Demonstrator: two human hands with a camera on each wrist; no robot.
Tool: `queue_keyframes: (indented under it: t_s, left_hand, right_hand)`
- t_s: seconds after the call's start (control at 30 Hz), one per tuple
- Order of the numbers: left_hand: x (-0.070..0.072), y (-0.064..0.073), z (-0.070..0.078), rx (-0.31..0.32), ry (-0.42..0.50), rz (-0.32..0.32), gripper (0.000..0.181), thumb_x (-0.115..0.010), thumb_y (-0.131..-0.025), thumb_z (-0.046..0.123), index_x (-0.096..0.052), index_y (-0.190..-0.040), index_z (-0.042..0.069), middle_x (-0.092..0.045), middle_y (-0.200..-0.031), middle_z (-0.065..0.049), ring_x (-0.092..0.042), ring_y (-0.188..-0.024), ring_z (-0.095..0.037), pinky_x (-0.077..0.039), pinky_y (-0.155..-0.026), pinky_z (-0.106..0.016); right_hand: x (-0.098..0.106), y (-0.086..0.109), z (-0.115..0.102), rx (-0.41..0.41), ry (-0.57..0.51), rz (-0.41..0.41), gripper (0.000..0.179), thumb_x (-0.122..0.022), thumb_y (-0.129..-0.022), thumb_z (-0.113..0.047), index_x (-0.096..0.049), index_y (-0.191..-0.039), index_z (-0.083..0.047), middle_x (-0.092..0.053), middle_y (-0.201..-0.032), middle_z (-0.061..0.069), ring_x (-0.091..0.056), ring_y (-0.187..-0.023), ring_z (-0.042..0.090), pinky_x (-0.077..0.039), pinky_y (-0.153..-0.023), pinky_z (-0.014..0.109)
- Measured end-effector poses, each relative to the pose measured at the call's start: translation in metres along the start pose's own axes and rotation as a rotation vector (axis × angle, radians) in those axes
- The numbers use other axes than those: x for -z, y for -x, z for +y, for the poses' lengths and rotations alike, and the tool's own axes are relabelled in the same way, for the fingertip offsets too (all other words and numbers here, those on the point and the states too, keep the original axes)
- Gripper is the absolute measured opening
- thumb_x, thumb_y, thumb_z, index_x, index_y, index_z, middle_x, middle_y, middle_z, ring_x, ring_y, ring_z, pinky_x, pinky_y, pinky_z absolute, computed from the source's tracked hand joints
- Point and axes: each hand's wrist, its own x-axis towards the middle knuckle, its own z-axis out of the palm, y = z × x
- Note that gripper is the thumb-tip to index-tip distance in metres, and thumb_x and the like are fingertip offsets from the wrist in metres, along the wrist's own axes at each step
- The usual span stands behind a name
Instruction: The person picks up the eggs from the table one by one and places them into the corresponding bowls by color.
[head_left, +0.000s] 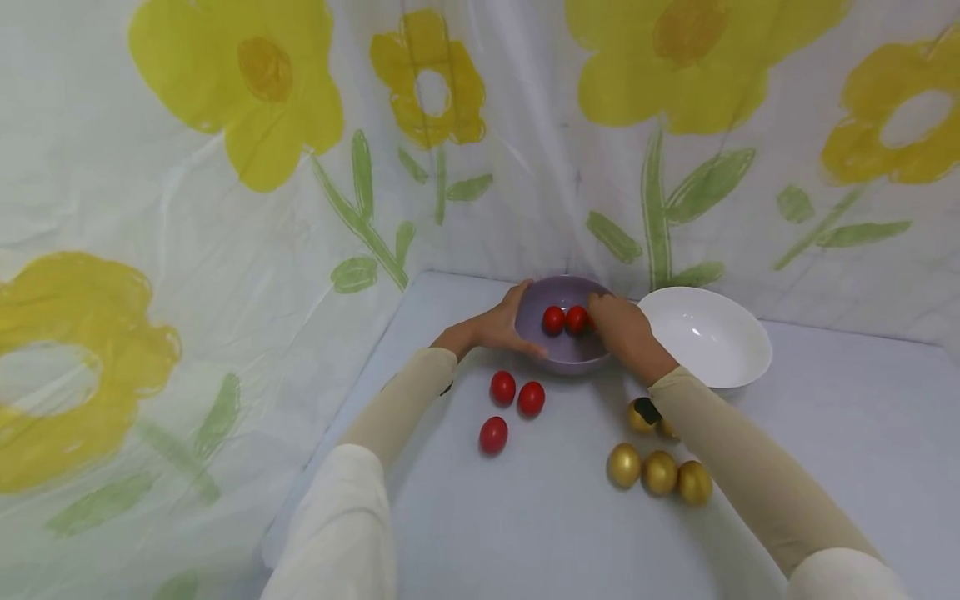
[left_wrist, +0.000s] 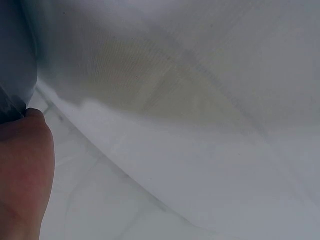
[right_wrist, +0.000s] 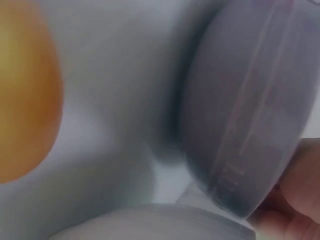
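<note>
A purple bowl stands at the back of the white table with two red eggs lying inside it. My left hand holds the bowl's left side, thumb along the front and fingers toward the back rim. In the left wrist view only part of that hand shows against the bowl's edge. On the opposite side, my right hand grips the right rim with curled fingers, close to one egg. The right wrist view shows the bowl's outer wall and some fingers at its rim; the fingertips are hidden.
Three more red eggs lie on the table in front of the bowl. Several golden eggs sit near my right forearm, which partly covers some. A white bowl stands right of the purple one. Behind hangs a flowered curtain.
</note>
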Motion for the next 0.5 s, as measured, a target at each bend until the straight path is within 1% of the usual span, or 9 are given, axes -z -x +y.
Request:
queue_keyframes:
  t_s: [0.1, 0.23, 0.4, 0.5]
  left_hand:
    - [-0.0005, 0.0017, 0.0007, -0.002, -0.007, 0.002, 0.144, -0.093, -0.073, 0.056, 0.006, -0.169, 0.015, -0.014, -0.171, -0.005, -0.028, -0.151, -0.023, -0.039, -0.12, -0.045]
    - [-0.0007, 0.0017, 0.0002, -0.005, -0.028, 0.006, 0.144, -0.092, -0.072, 0.059, 0.005, -0.169, 0.015, -0.013, -0.171, -0.003, -0.028, -0.152, -0.023, -0.038, -0.12, -0.045]
    - [0.0003, 0.0019, -0.0003, -0.001, -0.038, -0.005, 0.145, -0.091, -0.072, 0.06, 0.006, -0.169, 0.014, -0.012, -0.172, -0.004, -0.026, -0.153, -0.023, -0.037, -0.121, -0.045]
    - [0.0016, 0.0007, 0.0014, -0.004, -0.047, -0.005, 0.144, -0.091, -0.073, 0.061, 0.006, -0.169, 0.015, -0.011, -0.172, -0.003, -0.025, -0.153, -0.023, -0.036, -0.122, -0.045]
  right_hand:
    - [-0.0051, -0.0021, 0.0013, -0.003, 0.015, 0.006, 0.015, -0.071, -0.087, 0.01, -0.061, -0.098, 0.006, -0.069, -0.086, 0.022, -0.072, -0.078, 0.041, -0.061, -0.066, 0.052]
    - [-0.0077, -0.004, 0.0024, -0.01, 0.001, 0.02, 0.016, -0.073, -0.085, 0.011, -0.061, -0.094, 0.004, -0.068, -0.082, 0.02, -0.07, -0.074, 0.04, -0.06, -0.063, 0.051]
    - [-0.0099, -0.0039, 0.0026, 0.01, 0.007, 0.009, 0.023, -0.079, -0.083, 0.006, -0.061, -0.096, 0.003, -0.069, -0.085, 0.02, -0.071, -0.078, 0.041, -0.06, -0.066, 0.052]
    - [-0.0108, -0.0035, 0.0046, 0.011, 0.017, 0.024, 0.024, -0.081, -0.083, 0.004, -0.061, -0.096, 0.002, -0.069, -0.086, 0.019, -0.071, -0.078, 0.042, -0.06, -0.065, 0.053]
